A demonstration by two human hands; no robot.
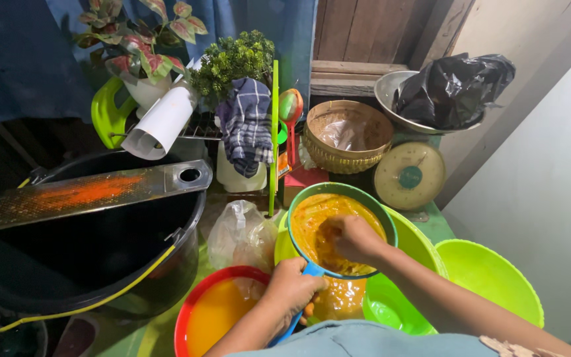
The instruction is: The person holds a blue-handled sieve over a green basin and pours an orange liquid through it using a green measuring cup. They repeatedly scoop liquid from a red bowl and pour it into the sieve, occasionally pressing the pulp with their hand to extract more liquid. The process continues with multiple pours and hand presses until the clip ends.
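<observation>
Left of the left hand (292,285): red bowl (190,307), plastic bag (239,235), black tub (87,264). Right: green bowls (490,271). Left hand gripping blue handle (310,270); right hand (355,239) pressing, fingers bent, inside strainer (342,228), orange-smeared, teal-rimmed.

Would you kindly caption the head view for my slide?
Left hand grips a strainer's blue handle while right hand presses orange pulp inside.

I logged one strainer (342,228), one red-rimmed bowl (214,311), three lime-green basins (490,271), one black bucket (87,258), one metal grater (87,192), one woven basket (346,135), one kitchen scale (410,175), two potted plants (229,63), one checked cloth (246,125).
</observation>
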